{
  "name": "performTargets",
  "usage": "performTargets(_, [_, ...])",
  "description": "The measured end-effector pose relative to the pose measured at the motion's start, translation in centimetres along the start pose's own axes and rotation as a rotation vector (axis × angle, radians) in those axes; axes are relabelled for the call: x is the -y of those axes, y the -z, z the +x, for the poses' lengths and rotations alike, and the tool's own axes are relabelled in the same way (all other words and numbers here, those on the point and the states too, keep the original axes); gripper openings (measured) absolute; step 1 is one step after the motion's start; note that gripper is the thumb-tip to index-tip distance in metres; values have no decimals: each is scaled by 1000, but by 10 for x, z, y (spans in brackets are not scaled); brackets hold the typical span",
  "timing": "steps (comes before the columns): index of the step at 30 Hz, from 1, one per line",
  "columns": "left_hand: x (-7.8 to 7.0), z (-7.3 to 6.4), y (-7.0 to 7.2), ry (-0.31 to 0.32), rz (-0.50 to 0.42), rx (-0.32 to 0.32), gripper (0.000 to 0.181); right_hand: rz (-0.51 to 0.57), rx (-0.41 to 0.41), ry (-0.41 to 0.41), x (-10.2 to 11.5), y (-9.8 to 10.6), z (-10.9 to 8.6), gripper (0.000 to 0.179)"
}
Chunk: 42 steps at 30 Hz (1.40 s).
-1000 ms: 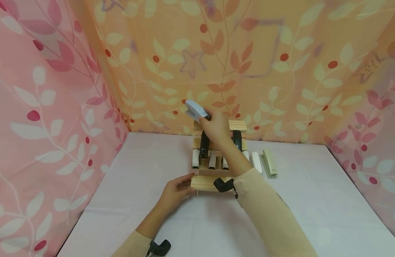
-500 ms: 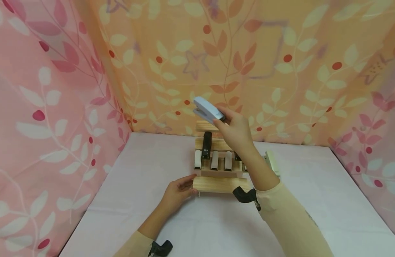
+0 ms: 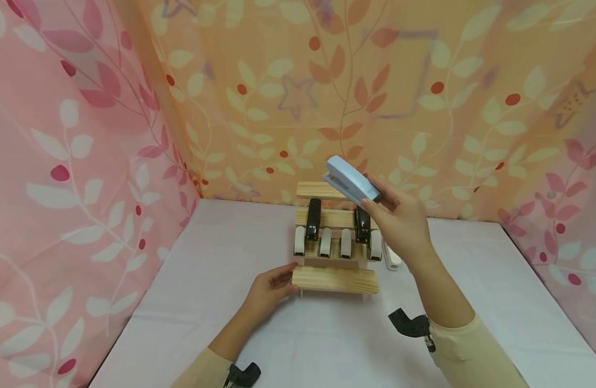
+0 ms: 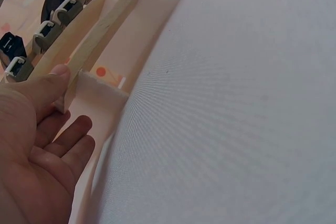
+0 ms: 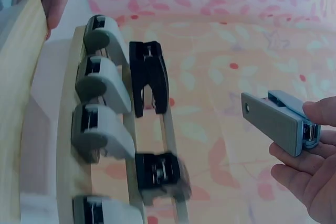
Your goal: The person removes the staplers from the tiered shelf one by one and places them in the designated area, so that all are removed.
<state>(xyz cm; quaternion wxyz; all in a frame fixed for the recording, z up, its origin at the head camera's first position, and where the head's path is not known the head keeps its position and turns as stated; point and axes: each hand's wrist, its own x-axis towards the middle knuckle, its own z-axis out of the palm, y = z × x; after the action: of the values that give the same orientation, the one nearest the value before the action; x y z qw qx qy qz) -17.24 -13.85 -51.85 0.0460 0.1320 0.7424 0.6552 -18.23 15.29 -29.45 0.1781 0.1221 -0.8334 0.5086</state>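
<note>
My right hand [image 3: 400, 221] grips a light blue stapler [image 3: 351, 178] by one end, in the air above the right side of a stepped wooden rack [image 3: 334, 280]. In the right wrist view the stapler's flat base [image 5: 273, 124] faces the camera, with the thumb on one side and fingers on the other. My left hand [image 3: 266, 293] pinches the left end of the rack's front board; the left wrist view has its thumb on the board [image 4: 86, 45]. A row of whitish staplers [image 3: 325, 242] sits on the second step. Behind them stand two black staplers [image 3: 313, 221].
A white stapler [image 3: 392, 258] lies on the table just right of the rack, partly hidden by my right hand. The table has a pale cloth [image 3: 220, 237]. Patterned curtains [image 3: 259, 97] close off the back and both sides.
My right hand has carried the light blue stapler rightward, away from the rack's middle, uncovering the right black stapler. The pale green stapler is now hidden. My left hand keeps its hold on the rack.
</note>
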Motion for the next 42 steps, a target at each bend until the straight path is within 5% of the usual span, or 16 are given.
performTargets(13, [4, 0, -1, -20, 32, 8, 62, -174, -236, 30, -42, 52, -51, 57])
performTargets(19, [5, 2, 0, -17, 12, 5, 62, -184, -244, 10, -64, 61, -64, 57])
performTargets(28, [3, -1, 2, -5, 4, -7, 62, -124, -296, -21, -88, 71, -63, 59])
performTargets(42, [4, 1, 1, -16, -4, 12, 61, -62, -347, -189, -127, 91, -61, 55])
